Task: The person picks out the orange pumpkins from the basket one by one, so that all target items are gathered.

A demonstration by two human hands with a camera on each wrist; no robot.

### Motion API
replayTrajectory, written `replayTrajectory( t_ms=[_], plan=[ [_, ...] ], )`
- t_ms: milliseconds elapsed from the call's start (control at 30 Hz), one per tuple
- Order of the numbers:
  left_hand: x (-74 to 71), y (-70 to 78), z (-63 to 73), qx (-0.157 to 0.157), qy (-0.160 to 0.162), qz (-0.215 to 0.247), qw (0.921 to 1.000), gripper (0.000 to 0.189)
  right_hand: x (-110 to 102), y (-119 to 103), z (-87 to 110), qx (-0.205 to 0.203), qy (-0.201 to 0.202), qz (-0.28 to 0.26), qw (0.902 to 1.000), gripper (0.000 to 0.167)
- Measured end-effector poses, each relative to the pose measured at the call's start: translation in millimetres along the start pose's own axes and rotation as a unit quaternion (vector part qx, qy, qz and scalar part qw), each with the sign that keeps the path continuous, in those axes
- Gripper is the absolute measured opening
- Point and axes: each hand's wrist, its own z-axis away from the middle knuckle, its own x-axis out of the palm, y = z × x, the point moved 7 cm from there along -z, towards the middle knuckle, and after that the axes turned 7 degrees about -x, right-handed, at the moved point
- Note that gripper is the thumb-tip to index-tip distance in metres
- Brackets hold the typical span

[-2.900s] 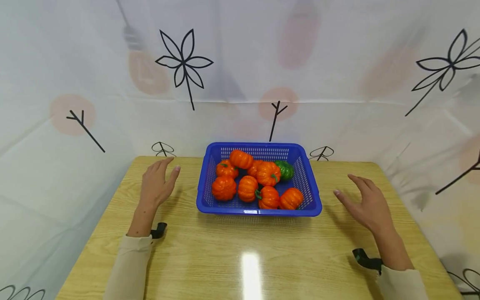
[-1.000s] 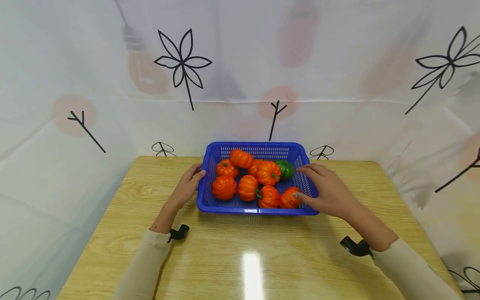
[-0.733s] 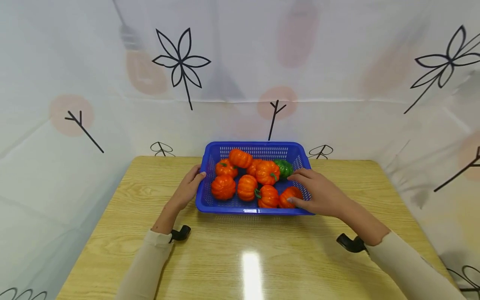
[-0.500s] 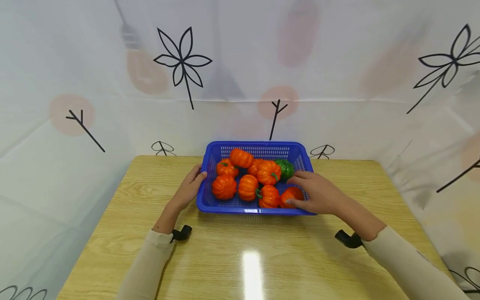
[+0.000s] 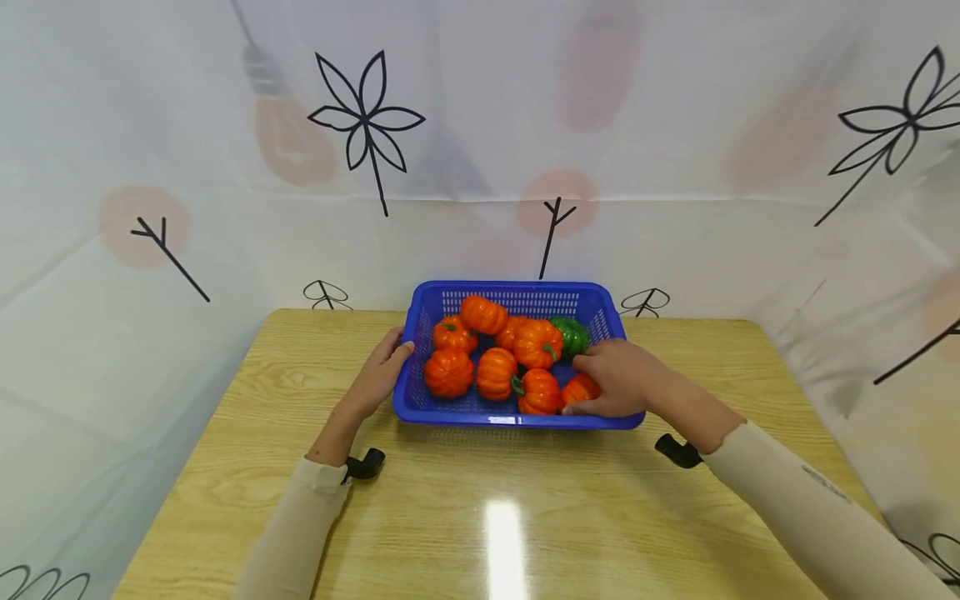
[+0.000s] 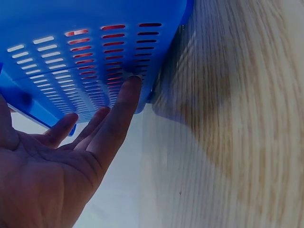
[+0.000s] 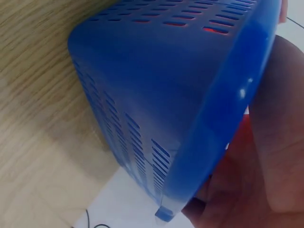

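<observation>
A blue perforated plastic basket (image 5: 517, 422) on the table holds several glossy orange mini pumpkins (image 5: 448, 372) and a green one (image 5: 572, 337) at its back right. My right hand (image 5: 618, 377) reaches over the basket's right rim, its fingers and thumb curled round the front-right orange pumpkin (image 5: 580, 389), partly hiding it. That hand's palm (image 7: 237, 190) shows beyond the rim in the right wrist view. At the opposite end, my left hand (image 5: 375, 371) touches the basket, fingers (image 6: 116, 118) extended against the outer slotted wall, thumb tip at the rim.
The light wood-grain table (image 5: 420, 517) extends in front of the basket, with a bright reflection near its front. A patterned white cloth (image 5: 480, 150) hangs behind the table and along its sides. Black wrist mounts (image 5: 367, 463) sit at both wrists.
Both hands have moved inward from beside the basket. The left came to its left wall; the right crossed the right rim, then lowered and curled its fingers round the front-right pumpkin.
</observation>
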Motion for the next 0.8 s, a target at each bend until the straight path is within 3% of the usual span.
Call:
replayTrajectory(
  t_ms=[167, 367, 567, 800],
  plan=[
    [0.0, 0.1, -0.3, -0.001, 0.0, 0.004, 1.0, 0.05, 0.5, 0.7, -2.6, -0.017, -0.003, 0.004, 0.9998, 0.051],
    [0.3, -0.5, -0.7, -0.002, 0.003, 0.001, 1.0, 0.05, 2.5, 4.2, -3.2, -0.007, -0.008, -0.008, 0.9999, 0.053],
    [0.4, -0.1, -0.9, -0.003, 0.008, -0.005, 1.0, 0.049, 4.0, 10.0, 0.0, 0.02, -0.004, -0.051, 0.9985, 0.065],
    [0.1, -1.7, -1.9, -0.003, 0.004, -0.005, 1.0, 0.05, 1.3, 13.2, 5.5, 0.025, 0.024, -0.094, 0.995, 0.062]
  ],
)
